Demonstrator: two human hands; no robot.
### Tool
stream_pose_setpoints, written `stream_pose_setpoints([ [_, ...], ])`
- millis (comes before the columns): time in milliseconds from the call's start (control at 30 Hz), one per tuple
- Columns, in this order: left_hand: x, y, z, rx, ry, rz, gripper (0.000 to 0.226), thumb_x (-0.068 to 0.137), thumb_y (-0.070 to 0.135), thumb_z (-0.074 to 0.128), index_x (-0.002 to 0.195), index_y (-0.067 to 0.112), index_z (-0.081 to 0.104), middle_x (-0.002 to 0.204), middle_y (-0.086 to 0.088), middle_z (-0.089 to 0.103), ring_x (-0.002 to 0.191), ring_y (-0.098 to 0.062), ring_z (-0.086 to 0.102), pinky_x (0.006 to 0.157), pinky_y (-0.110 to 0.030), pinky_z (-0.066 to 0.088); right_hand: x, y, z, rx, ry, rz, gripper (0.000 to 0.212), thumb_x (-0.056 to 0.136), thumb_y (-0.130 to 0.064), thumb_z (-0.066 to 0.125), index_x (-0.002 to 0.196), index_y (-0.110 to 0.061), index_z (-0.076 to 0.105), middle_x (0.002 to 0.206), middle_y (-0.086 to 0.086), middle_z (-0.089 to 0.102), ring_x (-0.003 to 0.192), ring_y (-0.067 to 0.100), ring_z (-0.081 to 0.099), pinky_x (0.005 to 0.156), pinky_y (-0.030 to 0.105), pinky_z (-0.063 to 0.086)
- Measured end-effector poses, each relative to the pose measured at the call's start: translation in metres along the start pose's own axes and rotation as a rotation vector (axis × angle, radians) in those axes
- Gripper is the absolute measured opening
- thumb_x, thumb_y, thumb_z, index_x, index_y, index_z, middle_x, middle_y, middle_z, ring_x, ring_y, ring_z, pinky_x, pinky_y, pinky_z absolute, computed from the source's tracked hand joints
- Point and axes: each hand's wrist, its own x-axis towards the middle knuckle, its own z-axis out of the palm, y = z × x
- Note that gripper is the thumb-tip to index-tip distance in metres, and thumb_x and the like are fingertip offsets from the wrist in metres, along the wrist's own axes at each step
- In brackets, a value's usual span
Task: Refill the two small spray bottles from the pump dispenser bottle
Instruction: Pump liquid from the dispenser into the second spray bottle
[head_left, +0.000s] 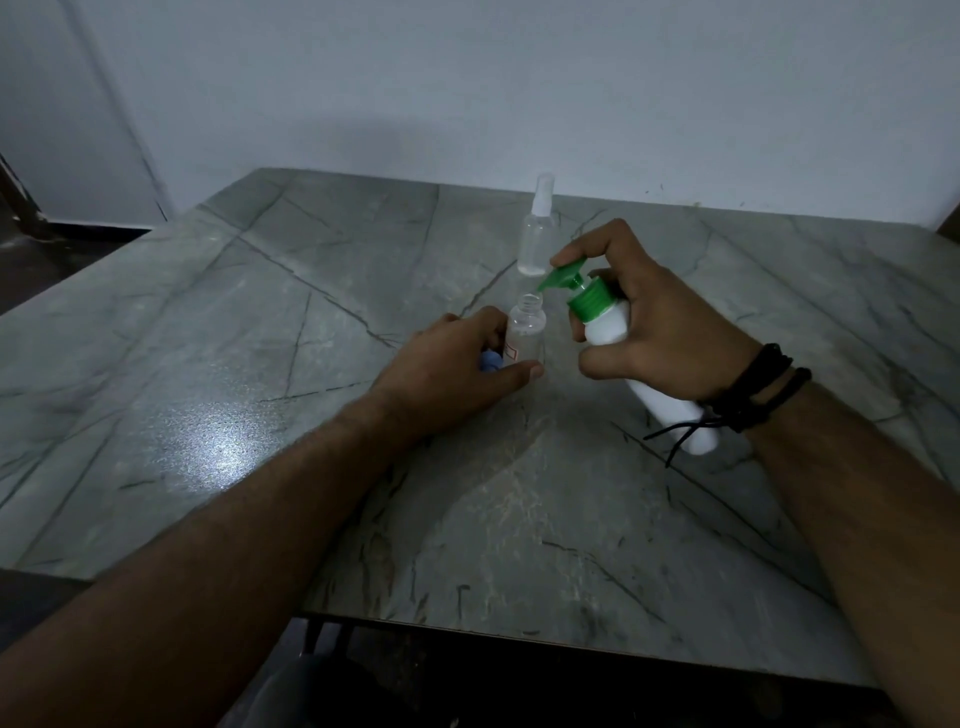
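Head view: a grey-green marbled table (260, 322) fills most of the frame, with a pale wall behind it. Near the middle, the left hand (452, 364) rests on the table and grasps the open spray bottle (525, 332), a small clear bottle standing upright with its cap off; thumb and fingers curl round its lower body, so the bottle sits at about 2 o'clock from the hand's middle. A blue cap (126, 361) shows tucked under the same hand's fingers, at 9 o'clock from the bottle; how it is held I cannot tell.

The right hand (654, 332) is at 3 o'clock from the open bottle, wrapped round the pump dispenser bottle (670, 410), a white bottle tilted so its base points toward 5 o'clock and its green pump head (563, 274) toward 10 o'clock. The forefinger lies on top of the pump head, whose nozzle is just above the open bottle's mouth. Dark cords circle the right wrist.

The capped spray bottle (537, 228) stands upright at 12 o'clock from the open one, apart from both hands, a little clear liquid in its bottom.
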Motion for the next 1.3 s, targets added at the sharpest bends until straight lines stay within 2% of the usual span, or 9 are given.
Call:
stream_pose_setpoints([
  [200,0.0002,-0.0008,0.0009,0.003,0.015,0.012,0.028,0.086,0.052,0.063,0.096,0.032,0.045,0.079,0.018,0.046,0.073,-0.002,0.046,0.058,-0.016,0.031,-0.0004,0.0006,-0.0010,-0.003,0.001,-0.009,0.082,0.071,0.006,0.080,0.133,-0.033,0.042,0.082,0.004,0.064,0.073,0.023,0.064,0.071,0.043,0.054],
  [400,0.0009,-0.0017,0.0010,0.007,0.000,-0.008,0.030,0.086,0.053,0.062,0.098,0.034,0.043,0.079,0.022,0.041,0.072,0.002,0.043,0.058,-0.015,0.031,-0.0005,-0.0011,-0.0010,-0.003,-0.004,0.006,0.070,0.066,-0.011,0.073,0.127,-0.029,0.044,0.081,0.005,0.065,0.072,0.024,0.064,0.070,0.049,0.055],
  [567,0.0011,-0.0021,0.0006,0.011,0.004,-0.004,0.030,0.085,0.054,0.062,0.098,0.034,0.044,0.082,0.019,0.044,0.074,-0.001,0.044,0.059,-0.015,0.032,0.0002,0.0000,-0.0007,-0.005,-0.006,-0.004,0.080,0.071,0.003,0.079,0.133,-0.031,0.042,0.082,0.005,0.065,0.073,0.026,0.064,0.072,0.049,0.055],
  [733,0.0005,-0.0013,0.0005,0.006,-0.006,-0.002,0.030,0.086,0.052,0.062,0.099,0.032,0.044,0.090,0.014,0.049,0.083,-0.005,0.047,0.065,-0.021,0.035,-0.0001,-0.0015,-0.0004,0.000,-0.007,0.002,0.073,0.065,-0.011,0.073,0.129,-0.030,0.043,0.082,0.005,0.065,0.074,0.025,0.065,0.071,0.047,0.055],
  [867,0.0009,-0.0008,0.0004,0.005,-0.012,-0.019,0.032,0.086,0.052,0.062,0.103,0.031,0.046,0.093,0.013,0.049,0.086,-0.007,0.048,0.068,-0.022,0.035,-0.0004,-0.0001,0.0000,0.018,-0.004,-0.004,0.072,0.067,-0.009,0.075,0.128,-0.029,0.044,0.084,0.007,0.066,0.075,0.027,0.065,0.072,0.049,0.056],
  [1000,0.0002,-0.0007,0.0005,0.006,0.007,-0.009,0.031,0.085,0.052,0.063,0.101,0.032,0.046,0.088,0.015,0.049,0.079,-0.003,0.046,0.063,-0.019,0.034,0.0003,0.0024,-0.0006,0.016,-0.003,-0.011,0.081,0.070,0.003,0.080,0.133,-0.033,0.043,0.081,0.002,0.064,0.073,0.023,0.064,0.072,0.043,0.054],
  [1133,0.0008,0.0006,-0.0002,0.015,-0.012,-0.024,0.035,0.086,0.052,0.062,0.109,0.029,0.049,0.086,0.017,0.045,0.075,-0.002,0.045,0.061,-0.017,0.033,0.0005,0.0009,0.0000,0.021,-0.006,-0.009,0.074,0.067,-0.008,0.075,0.130,-0.029,0.044,0.080,0.002,0.064,0.071,0.021,0.063,0.069,0.039,0.054],
  [1200,0.0003,0.0018,-0.0005,0.012,-0.012,-0.027,0.037,0.087,0.051,0.062,0.112,0.027,0.050,0.090,0.015,0.047,0.079,-0.003,0.047,0.066,-0.019,0.036,0.0004,0.0011,0.0001,0.022,-0.005,-0.004,0.071,0.066,-0.010,0.073,0.128,-0.028,0.044,0.080,0.004,0.064,0.071,0.022,0.063,0.068,0.040,0.054],
  [1300,-0.0002,0.0024,-0.0012,0.018,-0.018,-0.038,0.042,0.087,0.051,0.061,0.117,0.024,0.051,0.096,0.012,0.048,0.087,-0.007,0.048,0.073,-0.023,0.037,0.0006,0.0019,-0.0008,0.027,-0.003,-0.011,0.075,0.069,-0.001,0.078,0.129,-0.030,0.044,0.082,0.005,0.065,0.073,0.025,0.064,0.070,0.044,0.054],
])
